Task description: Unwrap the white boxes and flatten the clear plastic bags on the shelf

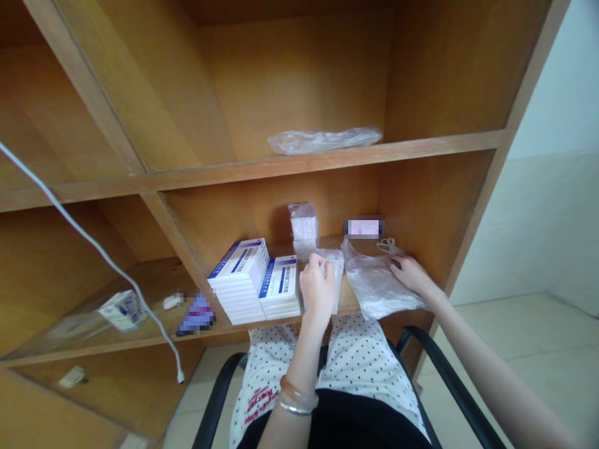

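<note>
Bracelets point(297, 399), one amber-brown and one silver, ring the left wrist at the bottom centre of the frame, above spotted trousers point(360, 355). From there the left forearm runs almost straight up the picture, and the left hand point(318, 284) bends over, knuckles up, at a clear wrapper point(337, 274) just right of the boxes. Its fingers curl inward against the plastic; I cannot tell whether they pinch it. The right arm slants in from the lower right corner, long and fairly straight. The right hand point(412, 274) lies palm down on the plastic bag point(381, 287), right of centre, with loosely bent fingers; whether a fold is caught beneath them is unclear.

Both plastics should be light, limp and rather slippery, apt to crumple when pushed; an edge or gathered corner, pinched between thumb and finger, looks the surest hold.

Left of centre on the shelf point(349, 296) stand a tall stack point(238, 284) and a shorter stack point(281, 287) of white-and-blue boxes. They look like stiff, light card, easily dented, and are best held by opposite sides, since the piles could slide apart. Behind them, near the centre, stands a plastic-wrapped packet point(304, 227).
</note>
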